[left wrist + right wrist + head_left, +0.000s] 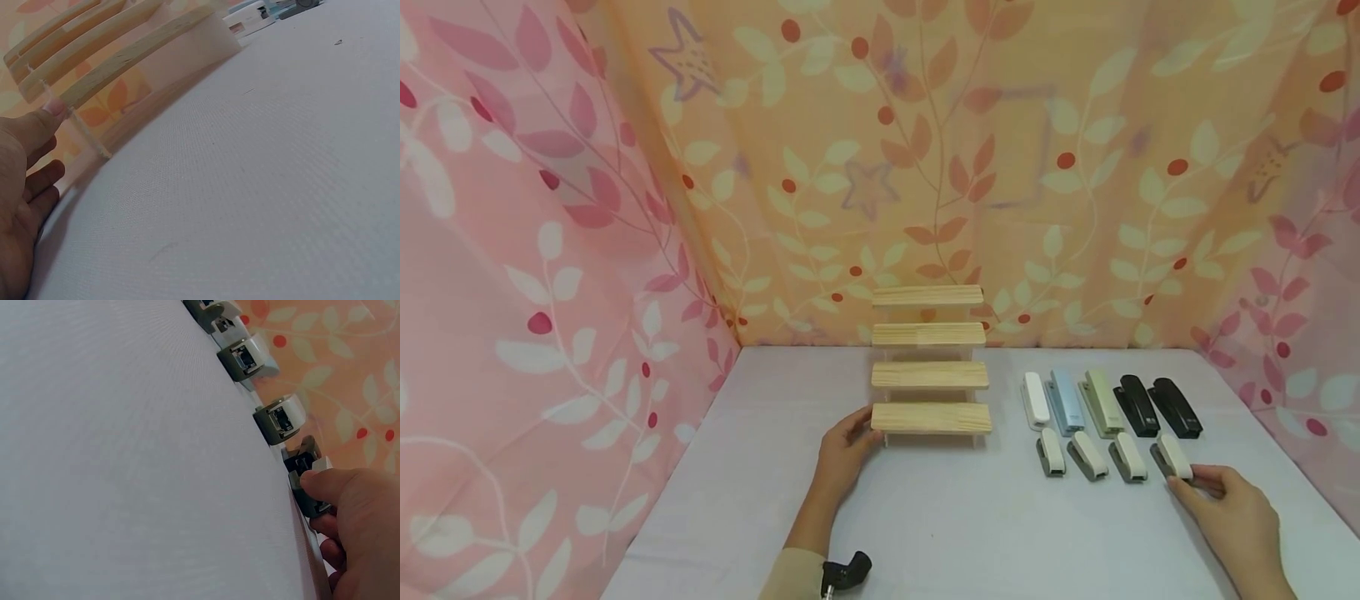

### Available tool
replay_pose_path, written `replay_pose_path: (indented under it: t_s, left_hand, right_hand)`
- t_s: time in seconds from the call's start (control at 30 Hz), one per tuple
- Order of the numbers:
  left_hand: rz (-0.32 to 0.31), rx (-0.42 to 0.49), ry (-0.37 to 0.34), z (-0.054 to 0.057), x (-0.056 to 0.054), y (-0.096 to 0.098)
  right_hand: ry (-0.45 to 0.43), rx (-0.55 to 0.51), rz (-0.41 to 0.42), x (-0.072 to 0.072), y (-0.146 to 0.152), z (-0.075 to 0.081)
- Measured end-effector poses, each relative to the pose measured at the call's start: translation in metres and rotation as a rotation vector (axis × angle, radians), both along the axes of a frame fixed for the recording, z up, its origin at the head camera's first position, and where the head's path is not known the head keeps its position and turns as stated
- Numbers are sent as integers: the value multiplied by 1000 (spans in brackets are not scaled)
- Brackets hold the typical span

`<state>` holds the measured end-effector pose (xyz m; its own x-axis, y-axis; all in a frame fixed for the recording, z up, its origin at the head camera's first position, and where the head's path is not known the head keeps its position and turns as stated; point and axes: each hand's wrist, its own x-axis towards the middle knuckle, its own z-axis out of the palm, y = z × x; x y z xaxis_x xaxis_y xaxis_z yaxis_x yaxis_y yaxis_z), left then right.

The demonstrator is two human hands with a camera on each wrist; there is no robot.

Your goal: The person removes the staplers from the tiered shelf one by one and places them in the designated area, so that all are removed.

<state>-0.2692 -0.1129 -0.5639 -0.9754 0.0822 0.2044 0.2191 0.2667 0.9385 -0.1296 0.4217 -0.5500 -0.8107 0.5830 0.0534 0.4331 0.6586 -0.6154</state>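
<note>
A stepped display rack (931, 418) with pale wooden shelves on clear supports stands at the table's middle. My left hand (842, 454) holds the left end of its lowest shelf; in the left wrist view the thumb (55, 107) lies on the shelf's corner, and the other fingers are beside the clear side panel. At the right, my right hand (1243, 508) pinches the near end of the rightmost small white-and-grey stapler (1172, 458) between thumb and fingers. That stapler is partly hidden by the hand in the right wrist view (306, 494). It appears to rest on the table.
Left of the gripped stapler, more small white staplers (1127, 458) form a front row. Behind them are larger staplers: white (1036, 402), blue (1066, 403), green (1102, 405) and black (1138, 407). Floral curtains (820, 183) enclose the white-covered table (940, 525) at back and sides.
</note>
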Motion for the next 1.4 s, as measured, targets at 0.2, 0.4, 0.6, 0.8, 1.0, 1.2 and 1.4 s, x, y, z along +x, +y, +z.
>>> replay_pose_path:
  t_s: [0.2,0.4,0.6,0.8,1.0,1.2,1.4]
  left_hand:
    - [-4,14,7,1,-4,2]
    - [-2,16,-14,2,-2,7]
    - [1,-8,-40,2,5,7]
    - [-30,1,-43,7,7,2]
    - [-52,-33,-48,15,5,-2]
    - [-29,-101,-52,26,8,-3]
    - [-48,-175,-25,33,12,-7]
  right_hand:
    - [-63,9,60,0,6,7]
    - [-143,10,79,4,9,16]
    - [-199,-25,90,10,7,25]
    - [-202,35,126,7,10,36]
    - [-153,131,223,4,17,44]
    - [-131,223,349,3,18,54]
    - [-136,309,453,3,14,59]
